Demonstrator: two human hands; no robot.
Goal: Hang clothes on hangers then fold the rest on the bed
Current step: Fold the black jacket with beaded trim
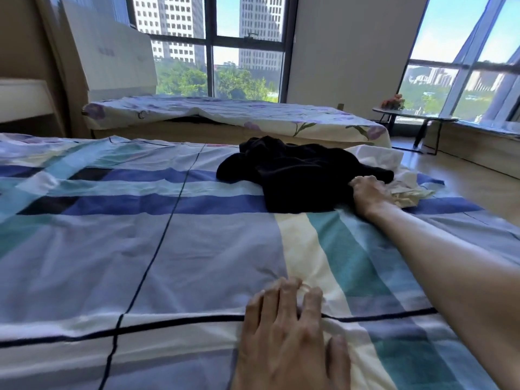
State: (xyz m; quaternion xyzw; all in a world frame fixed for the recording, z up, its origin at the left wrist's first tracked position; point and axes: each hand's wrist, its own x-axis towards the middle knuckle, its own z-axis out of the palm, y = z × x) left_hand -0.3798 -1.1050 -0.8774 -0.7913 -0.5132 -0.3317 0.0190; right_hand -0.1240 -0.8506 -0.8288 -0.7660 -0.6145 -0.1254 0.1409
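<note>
A crumpled black garment [298, 175] lies on the checked blue bed cover [140, 235], toward the far right. A white garment [380, 157] lies behind it, and a pale patterned cloth [408, 195] sits at its right. My right hand [368, 195] reaches across the bed, its fingers curled on the black garment's right edge, next to the patterned cloth. My left hand [284, 333] presses flat on the bed cover near the front edge, fingers straight. No hanger is in view.
A second bed [225, 116] with a floral sheet stands beyond, parallel to this one. A small round table [408, 114] with flowers is at the right by the window. Wooden floor [464, 175] runs along the right side of the bed.
</note>
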